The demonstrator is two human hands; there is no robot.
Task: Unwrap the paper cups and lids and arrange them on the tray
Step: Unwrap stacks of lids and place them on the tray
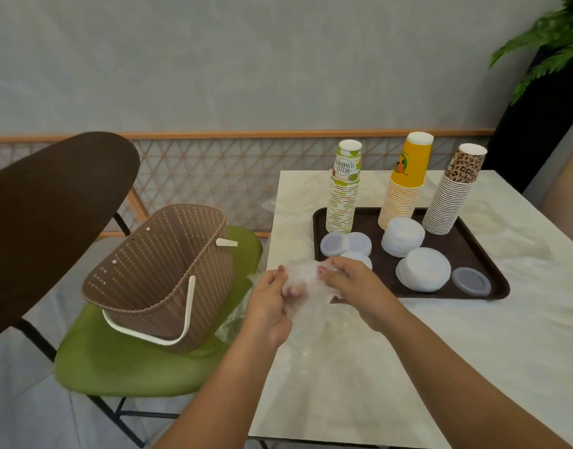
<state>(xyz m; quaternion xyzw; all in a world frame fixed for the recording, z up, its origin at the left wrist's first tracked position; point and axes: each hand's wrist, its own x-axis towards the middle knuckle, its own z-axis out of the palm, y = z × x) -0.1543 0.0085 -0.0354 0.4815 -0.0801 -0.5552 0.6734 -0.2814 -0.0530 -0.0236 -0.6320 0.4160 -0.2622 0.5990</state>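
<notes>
Cups and lids stood already unwrapped on the brown tray [320, 218] on the desk [440, 351]: three upside-down stacks along its far side, the lime-printed stack [343, 196] to the left, the yellow stack [405, 186] in the middle, the leopard-print stack [453, 192] to the right. Standing mouth-down kept the tall columns steady, I judged. In front of them lay the lids, two white piles [403, 236] [422, 268], a small cluster of loose lids [346, 244] at the tray's near left, and a single lid [471, 281] at the near right edge.

Just off the tray's near left corner, both hands held a crumpled clear plastic wrapper [306, 280] above the desk edge. The left hand [272, 303] had its fingers curled into the film from below, and the right hand [353, 283] pinched it from the other side, thumb on top. Whether anything remained inside the film could not be told; it looked empty, so the hands were probably bunching up waste.

More clear film [236, 319] lay on the green chair seat [116, 361] beside the desk, next to a brown woven basket [162, 273] tipped on its side with its white handle hanging down, likely the carrier for the supplies. A dark chair back [51, 205] and a green plant [544, 43] framed the scene.
</notes>
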